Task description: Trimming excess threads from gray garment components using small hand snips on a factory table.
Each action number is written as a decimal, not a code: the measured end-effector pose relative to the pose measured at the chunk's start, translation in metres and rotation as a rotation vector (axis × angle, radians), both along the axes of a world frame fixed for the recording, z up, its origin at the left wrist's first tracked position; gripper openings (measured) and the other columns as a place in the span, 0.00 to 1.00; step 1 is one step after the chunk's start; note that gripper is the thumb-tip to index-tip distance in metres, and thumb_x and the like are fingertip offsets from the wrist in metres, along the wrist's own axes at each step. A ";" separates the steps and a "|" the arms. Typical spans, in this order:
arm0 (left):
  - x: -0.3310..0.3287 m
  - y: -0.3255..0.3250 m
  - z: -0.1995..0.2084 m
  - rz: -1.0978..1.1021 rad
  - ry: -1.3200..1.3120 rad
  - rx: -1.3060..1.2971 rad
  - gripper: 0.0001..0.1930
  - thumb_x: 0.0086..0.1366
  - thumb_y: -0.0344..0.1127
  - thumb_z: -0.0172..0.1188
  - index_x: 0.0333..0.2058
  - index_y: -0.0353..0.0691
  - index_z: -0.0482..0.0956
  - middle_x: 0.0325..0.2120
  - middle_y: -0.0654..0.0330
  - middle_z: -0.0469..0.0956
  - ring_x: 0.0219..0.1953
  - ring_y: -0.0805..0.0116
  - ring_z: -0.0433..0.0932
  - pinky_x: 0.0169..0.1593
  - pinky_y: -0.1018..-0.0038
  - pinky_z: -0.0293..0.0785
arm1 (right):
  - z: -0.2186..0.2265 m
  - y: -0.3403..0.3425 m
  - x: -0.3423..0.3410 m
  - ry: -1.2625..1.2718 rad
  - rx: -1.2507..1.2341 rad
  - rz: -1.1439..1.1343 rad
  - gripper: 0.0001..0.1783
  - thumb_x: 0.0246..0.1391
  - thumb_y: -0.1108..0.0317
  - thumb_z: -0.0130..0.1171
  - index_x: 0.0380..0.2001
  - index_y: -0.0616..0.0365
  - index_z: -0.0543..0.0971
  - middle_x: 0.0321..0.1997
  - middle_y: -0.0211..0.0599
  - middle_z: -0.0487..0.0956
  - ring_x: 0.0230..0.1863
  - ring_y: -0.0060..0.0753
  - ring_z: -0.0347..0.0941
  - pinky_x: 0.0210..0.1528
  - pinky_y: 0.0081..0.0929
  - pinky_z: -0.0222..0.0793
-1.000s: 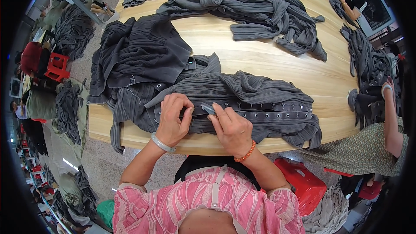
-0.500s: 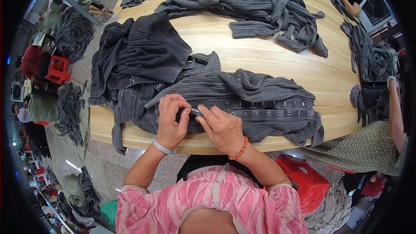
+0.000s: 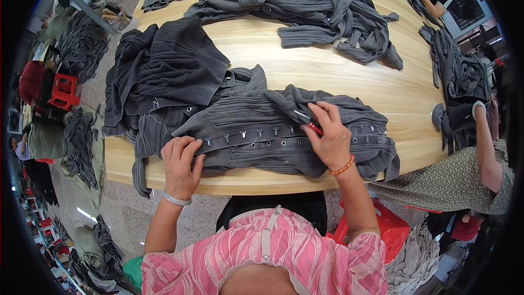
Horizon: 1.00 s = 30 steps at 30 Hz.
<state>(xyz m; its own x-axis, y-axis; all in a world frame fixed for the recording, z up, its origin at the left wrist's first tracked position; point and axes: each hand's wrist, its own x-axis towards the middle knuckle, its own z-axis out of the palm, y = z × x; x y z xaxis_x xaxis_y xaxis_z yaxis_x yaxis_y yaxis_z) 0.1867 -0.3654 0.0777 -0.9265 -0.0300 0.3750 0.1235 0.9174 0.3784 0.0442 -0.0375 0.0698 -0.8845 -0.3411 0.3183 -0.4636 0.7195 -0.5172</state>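
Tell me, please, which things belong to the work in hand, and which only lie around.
In use:
grey garment with hooks and eyelets, under the left hand
red-handled tool, in the right hand
wooden table

Seemingly not in use:
red stool at lower right
pale cloth pile beside it
green bundle, lower left

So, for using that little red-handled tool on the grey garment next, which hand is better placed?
Probably the right hand: it holds the red-handled tool over the grey garment, while the left hand rests on it, no tool visible.
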 end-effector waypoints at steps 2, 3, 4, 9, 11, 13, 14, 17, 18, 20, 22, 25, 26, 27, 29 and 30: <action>0.002 -0.008 -0.004 -0.016 0.013 -0.057 0.15 0.55 0.23 0.66 0.43 0.39 0.80 0.43 0.56 0.77 0.52 0.51 0.74 0.57 0.58 0.66 | -0.006 0.014 -0.014 -0.051 0.045 0.034 0.18 0.51 0.74 0.68 0.47 0.53 0.81 0.47 0.37 0.81 0.40 0.47 0.82 0.40 0.36 0.78; 0.001 -0.009 -0.005 -0.015 0.045 -0.053 0.15 0.54 0.20 0.65 0.42 0.39 0.80 0.42 0.57 0.77 0.51 0.51 0.74 0.56 0.58 0.67 | -0.005 0.018 -0.021 -0.082 0.047 0.047 0.16 0.52 0.74 0.67 0.45 0.55 0.80 0.44 0.39 0.80 0.39 0.49 0.82 0.39 0.37 0.78; 0.000 -0.011 -0.004 -0.012 0.044 -0.054 0.15 0.54 0.20 0.65 0.42 0.39 0.80 0.42 0.57 0.77 0.51 0.51 0.74 0.56 0.58 0.67 | -0.005 0.021 -0.028 -0.113 0.048 0.061 0.14 0.52 0.74 0.66 0.43 0.56 0.79 0.40 0.40 0.80 0.39 0.50 0.81 0.38 0.37 0.77; 0.000 -0.017 0.004 0.000 0.083 -0.132 0.14 0.54 0.20 0.65 0.40 0.40 0.81 0.39 0.58 0.77 0.48 0.53 0.75 0.53 0.58 0.68 | 0.006 0.020 -0.070 -0.023 -0.142 0.028 0.09 0.55 0.75 0.64 0.40 0.60 0.80 0.34 0.44 0.79 0.33 0.48 0.77 0.39 0.32 0.73; 0.000 -0.018 0.004 0.000 0.090 -0.143 0.13 0.54 0.20 0.65 0.39 0.40 0.81 0.39 0.59 0.77 0.47 0.53 0.75 0.53 0.58 0.68 | 0.008 0.018 -0.087 -0.010 -0.028 0.017 0.09 0.56 0.73 0.65 0.41 0.59 0.80 0.35 0.43 0.79 0.36 0.50 0.78 0.40 0.34 0.73; 0.000 -0.018 0.004 -0.035 0.053 -0.205 0.13 0.55 0.21 0.66 0.40 0.40 0.81 0.38 0.59 0.77 0.47 0.54 0.75 0.52 0.58 0.68 | -0.004 0.016 -0.090 -0.046 0.054 -0.027 0.10 0.57 0.72 0.64 0.43 0.57 0.80 0.39 0.42 0.79 0.39 0.52 0.79 0.41 0.38 0.74; 0.002 -0.018 0.004 -0.032 0.018 -0.214 0.13 0.55 0.22 0.66 0.40 0.40 0.82 0.38 0.59 0.76 0.47 0.54 0.75 0.52 0.58 0.68 | -0.011 0.016 -0.090 -0.060 0.130 -0.070 0.11 0.57 0.72 0.63 0.44 0.56 0.80 0.42 0.41 0.79 0.40 0.53 0.79 0.42 0.39 0.75; -0.001 -0.010 0.023 -0.017 -0.044 -0.253 0.14 0.55 0.22 0.67 0.41 0.40 0.82 0.40 0.57 0.77 0.48 0.53 0.75 0.52 0.58 0.68 | -0.018 0.021 -0.078 0.007 0.080 -0.148 0.13 0.57 0.73 0.61 0.47 0.53 0.80 0.47 0.41 0.78 0.41 0.55 0.80 0.42 0.43 0.76; -0.002 -0.006 0.029 -0.013 -0.050 -0.255 0.14 0.55 0.22 0.67 0.41 0.40 0.82 0.40 0.57 0.77 0.48 0.53 0.75 0.52 0.58 0.68 | -0.017 0.022 -0.073 0.075 0.006 -0.165 0.14 0.57 0.73 0.62 0.47 0.53 0.79 0.47 0.42 0.77 0.40 0.56 0.80 0.41 0.44 0.76; -0.005 0.005 0.039 -0.017 -0.015 -0.157 0.16 0.54 0.24 0.69 0.43 0.40 0.82 0.42 0.56 0.77 0.49 0.52 0.75 0.53 0.57 0.68 | -0.015 0.031 -0.061 0.195 -0.114 -0.076 0.14 0.53 0.77 0.64 0.44 0.55 0.80 0.42 0.41 0.78 0.37 0.52 0.80 0.35 0.39 0.77; -0.010 0.016 0.040 -0.104 -0.006 -0.110 0.18 0.53 0.27 0.72 0.45 0.41 0.82 0.44 0.57 0.77 0.50 0.52 0.74 0.54 0.56 0.69 | -0.008 0.042 -0.048 0.194 -0.121 0.065 0.15 0.49 0.76 0.68 0.42 0.54 0.81 0.39 0.39 0.79 0.35 0.45 0.81 0.32 0.35 0.77; -0.026 0.035 0.031 -0.198 -0.012 -0.183 0.20 0.55 0.29 0.70 0.48 0.41 0.82 0.45 0.57 0.77 0.51 0.53 0.74 0.55 0.57 0.68 | -0.003 0.049 -0.031 0.020 0.039 0.146 0.20 0.48 0.68 0.74 0.46 0.53 0.82 0.44 0.35 0.79 0.35 0.38 0.82 0.33 0.34 0.78; -0.033 0.038 0.026 -0.207 -0.032 -0.241 0.20 0.56 0.29 0.69 0.49 0.40 0.81 0.45 0.57 0.76 0.51 0.54 0.74 0.55 0.57 0.68 | -0.004 0.056 -0.028 0.023 0.045 0.142 0.20 0.48 0.68 0.74 0.46 0.53 0.82 0.44 0.35 0.79 0.35 0.38 0.82 0.33 0.34 0.78; -0.039 0.036 0.019 -0.207 -0.034 -0.272 0.19 0.57 0.29 0.67 0.49 0.40 0.81 0.46 0.57 0.76 0.51 0.55 0.74 0.55 0.58 0.68 | -0.005 0.064 -0.027 0.017 0.115 0.094 0.21 0.49 0.66 0.74 0.47 0.52 0.82 0.45 0.33 0.79 0.35 0.38 0.82 0.33 0.35 0.78; -0.043 0.032 0.010 -0.202 -0.018 -0.236 0.18 0.57 0.27 0.66 0.49 0.39 0.81 0.46 0.57 0.76 0.51 0.57 0.74 0.54 0.58 0.68 | -0.008 0.077 -0.028 -0.015 0.172 0.030 0.23 0.50 0.66 0.73 0.51 0.49 0.81 0.48 0.30 0.79 0.37 0.39 0.82 0.35 0.35 0.78; -0.044 0.031 0.008 -0.196 0.009 -0.237 0.18 0.55 0.26 0.66 0.47 0.39 0.81 0.44 0.58 0.77 0.49 0.57 0.75 0.54 0.59 0.69 | -0.008 0.082 -0.029 -0.013 0.175 0.026 0.23 0.50 0.66 0.73 0.51 0.49 0.81 0.48 0.30 0.79 0.37 0.39 0.82 0.35 0.35 0.78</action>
<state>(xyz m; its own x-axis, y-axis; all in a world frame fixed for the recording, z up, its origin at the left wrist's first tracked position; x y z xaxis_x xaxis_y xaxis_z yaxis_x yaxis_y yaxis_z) 0.1429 -0.3343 0.0861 -0.9027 0.2378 0.3587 0.3088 0.9384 0.1551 0.0156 0.0441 0.0619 -0.8783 -0.4128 0.2411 -0.4772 0.7869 -0.3912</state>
